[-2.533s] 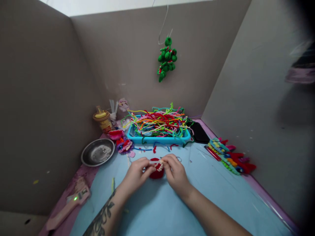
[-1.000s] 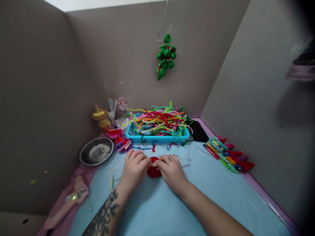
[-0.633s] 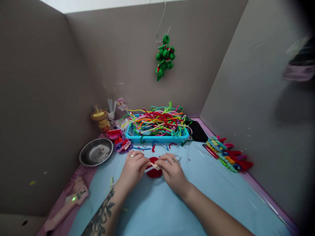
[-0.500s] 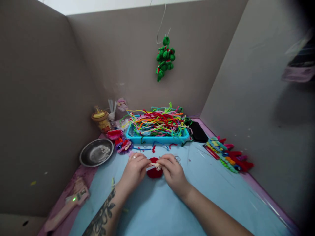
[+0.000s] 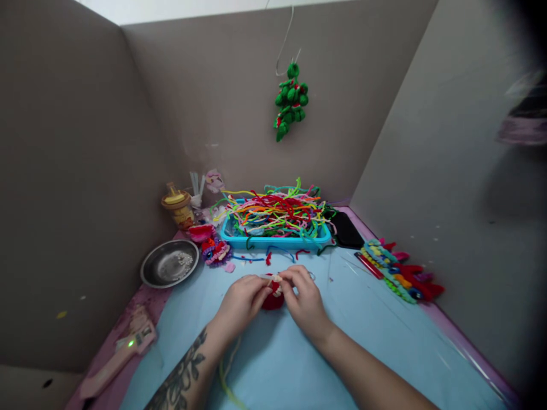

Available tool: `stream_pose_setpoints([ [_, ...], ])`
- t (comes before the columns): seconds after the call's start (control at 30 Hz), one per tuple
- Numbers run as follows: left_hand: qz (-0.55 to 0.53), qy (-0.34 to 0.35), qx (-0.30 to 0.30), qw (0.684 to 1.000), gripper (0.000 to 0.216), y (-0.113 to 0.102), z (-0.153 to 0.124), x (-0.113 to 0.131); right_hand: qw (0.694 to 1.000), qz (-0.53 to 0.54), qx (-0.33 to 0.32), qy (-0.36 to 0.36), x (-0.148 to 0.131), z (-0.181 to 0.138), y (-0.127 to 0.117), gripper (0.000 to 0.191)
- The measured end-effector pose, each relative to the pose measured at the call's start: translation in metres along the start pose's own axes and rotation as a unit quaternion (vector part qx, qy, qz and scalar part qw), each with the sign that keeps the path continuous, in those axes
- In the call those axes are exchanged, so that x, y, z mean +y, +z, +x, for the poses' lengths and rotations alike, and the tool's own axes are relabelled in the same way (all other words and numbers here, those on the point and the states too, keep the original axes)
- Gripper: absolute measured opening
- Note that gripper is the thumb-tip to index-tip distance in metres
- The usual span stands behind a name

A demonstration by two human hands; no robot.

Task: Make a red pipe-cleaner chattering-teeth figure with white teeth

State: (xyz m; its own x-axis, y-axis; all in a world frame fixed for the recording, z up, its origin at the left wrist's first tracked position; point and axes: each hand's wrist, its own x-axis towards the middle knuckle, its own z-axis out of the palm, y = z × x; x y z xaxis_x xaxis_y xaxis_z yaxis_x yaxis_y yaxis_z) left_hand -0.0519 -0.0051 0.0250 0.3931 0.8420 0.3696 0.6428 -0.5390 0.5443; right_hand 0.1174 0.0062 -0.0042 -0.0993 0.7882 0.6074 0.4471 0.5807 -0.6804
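Note:
A small cream crocheted yarn piece [image 5: 277, 279] is pinched at the fingertips of both hands, over the middle of the blue table cover. My left hand [image 5: 244, 299], closed, comes at it from the left, and a pale thin strip shows by its fingertips, too small to name. On the other side my right hand [image 5: 302, 293] is closed on the piece with thumb and forefinger. Just below the fingertips is a round red piece [image 5: 273, 302], partly covered by the fingers; whether it is held or lies on the table I cannot tell. A pale yellow yarn tail [image 5: 226, 378] runs beside my left forearm.
Behind the hands stands a blue tray [image 5: 277, 244] heaped with coloured yarn pieces. A metal bowl [image 5: 156, 265] with small white bits and a pink glue gun [image 5: 123, 359] are on the left. Crocheted pieces [image 5: 401, 276], a red-handled tool [image 5: 369, 265] and a black phone [image 5: 347, 230] lie right.
The fingertips have shifted on the cream piece, and more of its curled end shows above the red piece. The pale yarn tail now shows by my left forearm. The view has shifted slightly.

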Motion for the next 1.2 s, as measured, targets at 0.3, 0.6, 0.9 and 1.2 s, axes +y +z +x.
stream_pose_setpoints([
  [0.3, 0.014, -0.012, -0.003, 1.000, 0.018, 0.002, -0.001, 0.003, 0.999, -0.051, 0.006, -0.009, -0.002, 0.000, -0.002, 0.013],
  [0.6, 0.059, -0.051, -0.012, 0.997, 0.011, 0.004, -0.001, 0.004, 0.990, -0.140, -0.007, -0.032, 0.001, 0.000, -0.002, 0.018],
  [0.9, 0.116, -0.019, -0.002, 0.993, 0.012, 0.007, -0.002, 0.005, 0.969, -0.237, -0.058, -0.043, 0.010, -0.001, -0.003, 0.019],
  [1.2, 0.130, 0.048, 0.017, 0.990, 0.014, 0.004, -0.001, 0.002, 0.952, -0.283, -0.089, -0.077, 0.000, 0.000, -0.003, 0.021],
])
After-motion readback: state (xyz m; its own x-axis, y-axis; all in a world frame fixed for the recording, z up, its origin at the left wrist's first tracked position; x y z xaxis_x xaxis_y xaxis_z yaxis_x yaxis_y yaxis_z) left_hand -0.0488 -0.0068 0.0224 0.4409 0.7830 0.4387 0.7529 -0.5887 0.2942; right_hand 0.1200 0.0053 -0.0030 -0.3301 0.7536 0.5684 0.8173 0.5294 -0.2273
